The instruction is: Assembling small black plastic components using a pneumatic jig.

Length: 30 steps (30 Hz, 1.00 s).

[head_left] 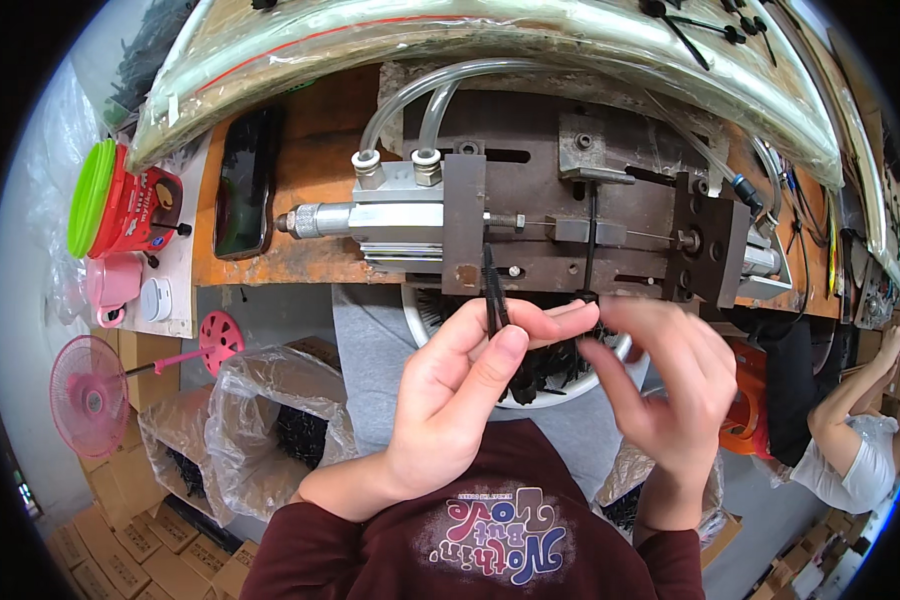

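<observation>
Head view. Left hand [460,375]: thumb and curled fingers closed on slim black pieces [493,290], which stand nearly upright above the grip, just off the front edge of the bench [295,190]. Index finger points right, its tip near the lower end of a black rod [592,235]. Right hand [675,385]: partly open, thumb and bent fingers apart on either side of the rod's lower end; fingers blurred, so cannot tell whether they grip it.

Black rod: runs front to back across a small metal block [570,231] in the dark metal fixture [530,262], its lower end reaching past the bench's front edge. Fixture occupies the middle of the bench, along that front edge. A silver cylinder [400,222] is mounted at its left side, with two clear hoses [407,98] rising from the fittings and bending right.

Dark phone-like object [245,190]: lies near the bench's left edge. White basin [558,399]: below the bench's front edge, beneath both hands, holding more black parts [542,378]. Beyond the bench's left edge: red bucket [150,212], pink mug [115,283].
</observation>
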{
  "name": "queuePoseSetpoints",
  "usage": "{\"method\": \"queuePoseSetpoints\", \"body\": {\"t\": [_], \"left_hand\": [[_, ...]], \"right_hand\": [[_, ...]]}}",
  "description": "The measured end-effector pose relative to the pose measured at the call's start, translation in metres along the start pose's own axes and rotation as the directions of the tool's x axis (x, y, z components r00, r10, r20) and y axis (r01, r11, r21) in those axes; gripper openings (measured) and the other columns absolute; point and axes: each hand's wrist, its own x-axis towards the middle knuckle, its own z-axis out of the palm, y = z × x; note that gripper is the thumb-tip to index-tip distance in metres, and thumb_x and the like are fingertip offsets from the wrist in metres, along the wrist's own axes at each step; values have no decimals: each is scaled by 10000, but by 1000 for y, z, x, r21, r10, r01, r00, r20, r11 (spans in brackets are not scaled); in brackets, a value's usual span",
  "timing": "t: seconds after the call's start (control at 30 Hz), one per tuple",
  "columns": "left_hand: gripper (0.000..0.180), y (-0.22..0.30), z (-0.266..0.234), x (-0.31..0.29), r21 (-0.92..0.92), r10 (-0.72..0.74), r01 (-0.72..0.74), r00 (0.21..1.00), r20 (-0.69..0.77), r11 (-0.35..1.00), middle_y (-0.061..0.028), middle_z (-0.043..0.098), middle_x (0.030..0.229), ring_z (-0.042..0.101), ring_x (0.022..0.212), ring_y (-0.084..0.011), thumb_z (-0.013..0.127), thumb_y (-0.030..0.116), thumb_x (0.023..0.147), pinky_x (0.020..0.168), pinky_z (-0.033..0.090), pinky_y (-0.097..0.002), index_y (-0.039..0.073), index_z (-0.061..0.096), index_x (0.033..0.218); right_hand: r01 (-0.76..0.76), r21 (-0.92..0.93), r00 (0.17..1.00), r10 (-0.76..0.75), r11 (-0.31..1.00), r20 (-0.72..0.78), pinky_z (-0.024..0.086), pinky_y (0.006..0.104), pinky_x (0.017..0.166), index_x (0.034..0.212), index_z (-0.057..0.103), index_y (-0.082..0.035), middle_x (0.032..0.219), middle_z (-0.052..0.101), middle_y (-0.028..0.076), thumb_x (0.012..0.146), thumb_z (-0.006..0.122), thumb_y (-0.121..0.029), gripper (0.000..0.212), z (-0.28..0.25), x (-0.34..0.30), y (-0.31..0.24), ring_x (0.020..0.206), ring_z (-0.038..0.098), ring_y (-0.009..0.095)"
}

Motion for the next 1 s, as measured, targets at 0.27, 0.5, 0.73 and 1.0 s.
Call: {"method": "queuePoseSetpoints", "body": {"t": [0.27,0.5,0.73,1.0], "left_hand": [[280,-3,3,2,-1,-121,121,990,74,993,-286,583,1265,551,1236,-317,384,200,1057,1072,401,-421,-25,503,1175],[322,4,-10,-9,-95,-59,74,987,147,993,-42,567,872,433,707,-36,414,160,1047,636,373,-163,-17,462,1311],[764,21,2,-5,-79,-164,178,974,158,981,-80,508,1093,588,909,-190,543,-36,877,802,508,-315,1,160,1537],[484,31,-8,-7,75,169,-169,986,13,983,-194,569,1237,681,938,-243,648,-118,836,848,565,-312,-51,555,1306]], "right_hand": [[82,261,997,-77,962,-28,542,304,608,935,693,1,927,676,116,683,805,-13,276,3,-19,-16,746,668,223],[-7,56,1000,7,998,-3,557,361,754,919,646,35,1195,636,207,691,737,44,246,17,-7,5,905,682,317],[50,-172,995,-34,984,96,507,280,576,936,639,-8,1251,632,178,716,644,-36,222,13,9,2,611,633,161],[77,-125,990,-61,989,123,503,283,560,970,638,-17,1117,678,157,732,732,-71,261,2,20,0,616,636,193]]}}
